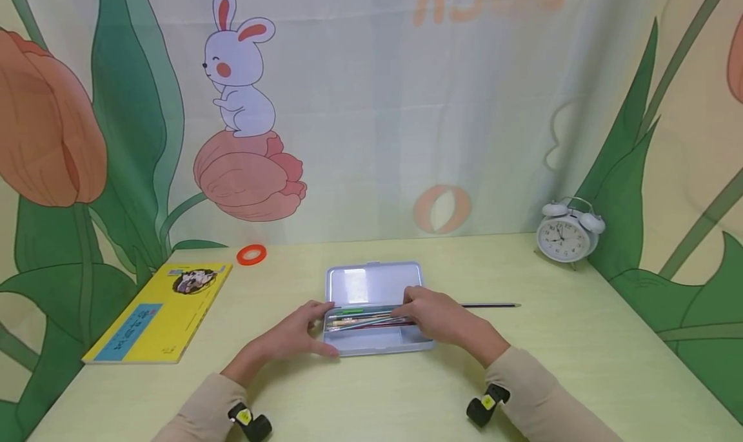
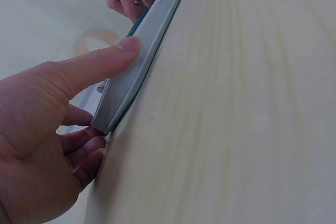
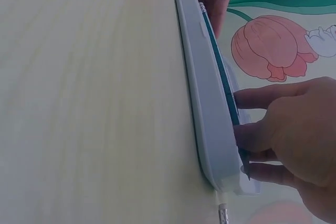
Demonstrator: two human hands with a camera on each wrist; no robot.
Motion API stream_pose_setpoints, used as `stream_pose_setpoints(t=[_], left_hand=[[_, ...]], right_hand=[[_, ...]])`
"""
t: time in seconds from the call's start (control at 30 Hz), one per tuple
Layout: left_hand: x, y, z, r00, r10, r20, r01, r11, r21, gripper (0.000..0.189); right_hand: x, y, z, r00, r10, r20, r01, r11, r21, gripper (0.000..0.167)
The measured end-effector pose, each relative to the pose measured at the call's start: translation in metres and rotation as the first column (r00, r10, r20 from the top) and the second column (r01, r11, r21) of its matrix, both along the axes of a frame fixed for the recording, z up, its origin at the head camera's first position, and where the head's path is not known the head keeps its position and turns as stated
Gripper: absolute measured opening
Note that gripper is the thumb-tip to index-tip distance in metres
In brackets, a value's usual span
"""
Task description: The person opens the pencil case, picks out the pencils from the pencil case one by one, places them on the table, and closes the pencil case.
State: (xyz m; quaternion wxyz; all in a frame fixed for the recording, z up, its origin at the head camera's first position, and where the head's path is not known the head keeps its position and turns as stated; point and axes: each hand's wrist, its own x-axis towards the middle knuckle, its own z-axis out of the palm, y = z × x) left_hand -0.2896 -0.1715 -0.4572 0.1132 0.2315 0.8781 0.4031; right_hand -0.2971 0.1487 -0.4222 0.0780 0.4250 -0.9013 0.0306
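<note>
A pale pencil case (image 1: 371,346) lies on the table with its lid (image 1: 400,275) raised at the back. Several pencils (image 1: 362,321) fill its long compartment; a bare strip runs along the front. My left hand (image 1: 293,331) grips the case's left end, thumb on the front wall and fingers round the corner. Over the right half, my right hand (image 1: 438,314) pinches a dark green pencil (image 3: 219,59), which slants along the rim in the right wrist view. To the right, a dark pencil (image 1: 493,305) lies on the table, partly hidden behind my right hand.
A yellow book (image 1: 168,326) lies at the left, and an orange-red ring of tape (image 1: 251,255) is behind it. At the back right stands a white alarm clock (image 1: 563,239). A printed curtain (image 1: 360,106) hangs along the table's back edge.
</note>
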Motion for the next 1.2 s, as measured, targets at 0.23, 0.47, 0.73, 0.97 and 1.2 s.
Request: stream_pose_setpoints(t=[0.23,0.47,0.73,0.97,1.2], left_hand=[[0.001,0.001,0.001,1.000,-0.003,0.002,0.003,1.000,0.003,0.098],[0.003,0.001,0.003,1.000,-0.004,0.005,0.004,1.000,0.007,0.099],[0.004,0.000,0.003,1.000,0.006,0.013,-0.006,1.000,0.006,0.100],[0.004,0.000,0.005,1.000,0.011,0.013,-0.011,1.000,0.005,0.101],[0.004,0.000,0.004,1.000,0.009,0.015,-0.009,1.000,0.000,0.100]], right_hand=[[0.003,0.007,0.008,0.998,-0.051,0.048,0.051,0.999,0.007,0.043],[0.003,0.018,0.017,0.994,-0.068,0.088,0.070,0.997,-0.024,0.032],[0.001,0.027,0.023,0.981,-0.107,0.164,0.116,0.992,-0.046,0.028],[0.000,0.038,0.030,0.966,-0.101,0.237,0.116,0.992,-0.048,0.031],[-0.001,0.052,0.038,0.954,-0.109,0.278,0.133,0.989,-0.068,0.032]])
